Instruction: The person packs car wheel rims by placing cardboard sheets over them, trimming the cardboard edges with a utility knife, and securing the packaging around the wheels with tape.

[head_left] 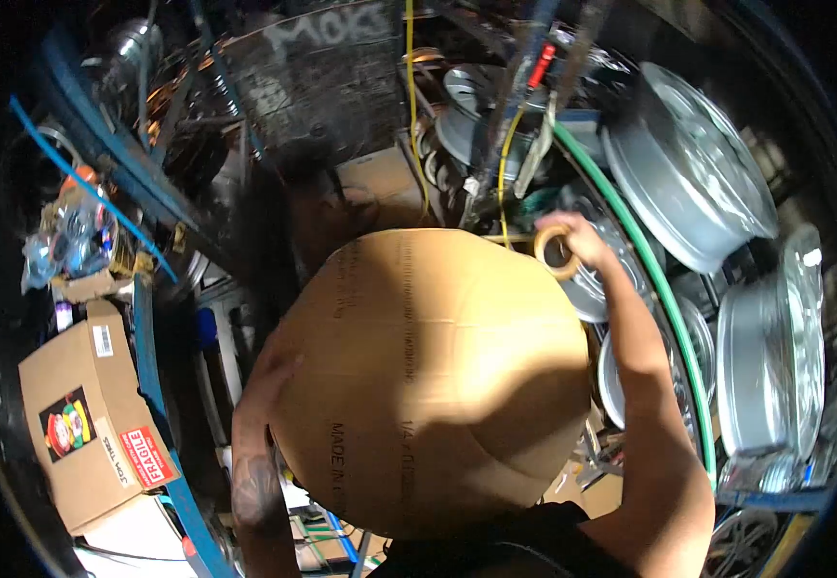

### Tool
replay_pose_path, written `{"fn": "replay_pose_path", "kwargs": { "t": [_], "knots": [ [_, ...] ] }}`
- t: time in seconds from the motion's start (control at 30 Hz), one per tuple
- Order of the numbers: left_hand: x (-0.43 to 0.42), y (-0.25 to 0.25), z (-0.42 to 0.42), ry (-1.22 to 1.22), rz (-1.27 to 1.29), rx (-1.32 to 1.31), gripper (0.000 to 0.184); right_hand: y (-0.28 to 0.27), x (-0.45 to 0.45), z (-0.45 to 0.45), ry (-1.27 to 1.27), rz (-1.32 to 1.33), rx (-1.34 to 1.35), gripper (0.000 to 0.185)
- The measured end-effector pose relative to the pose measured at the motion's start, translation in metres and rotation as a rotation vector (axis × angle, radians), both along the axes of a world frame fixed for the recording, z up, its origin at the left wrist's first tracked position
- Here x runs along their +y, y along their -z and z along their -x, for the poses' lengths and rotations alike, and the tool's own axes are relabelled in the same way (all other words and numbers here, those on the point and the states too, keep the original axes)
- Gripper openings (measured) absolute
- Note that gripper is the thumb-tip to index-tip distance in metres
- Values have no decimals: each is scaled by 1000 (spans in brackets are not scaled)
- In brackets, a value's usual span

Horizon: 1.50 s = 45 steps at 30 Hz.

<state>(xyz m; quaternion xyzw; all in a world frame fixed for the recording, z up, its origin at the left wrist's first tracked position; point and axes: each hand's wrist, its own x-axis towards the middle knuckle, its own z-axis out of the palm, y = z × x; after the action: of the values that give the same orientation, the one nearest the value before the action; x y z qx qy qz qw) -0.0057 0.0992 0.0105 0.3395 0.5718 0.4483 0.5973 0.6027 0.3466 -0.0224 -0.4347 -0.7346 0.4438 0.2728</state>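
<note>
In front of my body is a large round object covered in brown cardboard [438,385], with printed lettering such as "MADE IN" on its face. What lies under the cardboard is hidden. My left hand [272,376] grips its left edge, in shadow, with the thumb side on the cardboard and the other fingers mostly out of sight. Beyond the upper right edge, my right hand [580,239] is closed on a roll of tan packing tape [542,252]. The roll is held with its open centre facing me, close to the cardboard's rim.
Silver wheel rims [693,164] are stacked at the right behind a green rail [645,236]. At left, a cardboard box [95,424] with a red FRAGILE label stands by a blue post [182,501]. A yellow cord [412,106] hangs near a dark panel [312,91] marked with white letters.
</note>
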Motion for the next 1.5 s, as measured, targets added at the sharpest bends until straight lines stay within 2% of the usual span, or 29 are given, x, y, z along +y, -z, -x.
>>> {"fn": "replay_pose_path", "kwargs": {
  "t": [0.03,0.1,0.2,0.27,0.33,0.4,0.43,0.53,0.6,0.67,0.7,0.73,0.8,0.83,0.87,0.93,1.0,1.03,1.07,1.13,1.17,1.2,1.23,1.27,1.3,1.33,1.4,1.47,1.5],
  "knots": [
    [-15,27,12,-20,-36,-55,65,9,-53,-24,184,68,22,64],
    [-48,9,1,-61,-2,-124,61,3,-173,-48,524,223,77,64],
    [-94,13,-11,-159,-19,-412,57,3,-344,-45,770,385,386,60],
    [-110,2,-39,-194,-96,-403,55,20,-435,-28,691,473,511,67],
    [-124,1,-53,-273,-130,-353,55,43,-482,26,378,211,259,75],
    [-139,-2,-59,-265,-192,-303,57,18,-473,34,311,333,385,74],
    [-148,12,-51,-289,-164,-306,62,9,-467,25,289,543,350,69],
    [-178,10,-86,-388,-237,-272,62,-13,-425,7,296,586,199,65],
    [-196,26,-104,-468,-285,-243,60,20,-389,-21,293,315,250,63],
    [-213,21,-148,-518,-300,-229,57,38,-360,-43,479,392,453,56],
    [-221,18,-171,-591,-290,-164,55,47,-350,-55,595,519,567,53],
    [-226,27,-182,-663,-262,-88,49,52,-345,-67,792,536,278,52],
    [-235,13,-235,-756,-265,-103,42,77,-372,-81,758,391,651,53],
    [-237,8,-260,-796,-278,-115,39,89,-394,-78,792,219,537,54],
    [-238,17,-272,-821,-336,-116,39,49,-448,-63,773,161,745,50],
    [-244,16,-315,-908,-317,70,39,35,-523,-16,717,141,718,53],
    [-254,39,-311,-746,-321,91,43,42,-578,50,567,208,532,57],
    [-265,42,-307,-647,-186,55,41,40,-590,86,469,205,415,59],
    [-282,-2,-336,-571,-10,176,38,32,-595,116,382,158,291,67],
    [-316,38,-317,-322,-299,378,44,24,-578,148,332,12,301,78],
    [-338,27,-326,-170,-501,663,44,15,-568,146,272,107,74,83],
    [-354,6,-334,-16,-676,970,45,2,-565,140,273,12,99,84],
    [-354,-15,-323,482,-723,1093,46,9,-560,140,245,131,422,79],
    [-355,-12,-325,570,-791,1148,47,-11,-557,130,116,115,456,65],
    [-352,-14,-322,537,-714,1106,63,0,-550,129,110,256,352,61],
    [-348,4,-321,453,-737,1069,68,13,-543,127,97,392,239,56],
    [-336,18,-306,436,-826,1076,74,-18,-541,137,155,290,390,54],
    [-333,14,-302,555,-918,1161,77,-12,-530,116,33,226,235,55],
    [-328,19,-295,443,-923,1200,73,-9,-518,106,-21,185,154,55]
  ]
}}
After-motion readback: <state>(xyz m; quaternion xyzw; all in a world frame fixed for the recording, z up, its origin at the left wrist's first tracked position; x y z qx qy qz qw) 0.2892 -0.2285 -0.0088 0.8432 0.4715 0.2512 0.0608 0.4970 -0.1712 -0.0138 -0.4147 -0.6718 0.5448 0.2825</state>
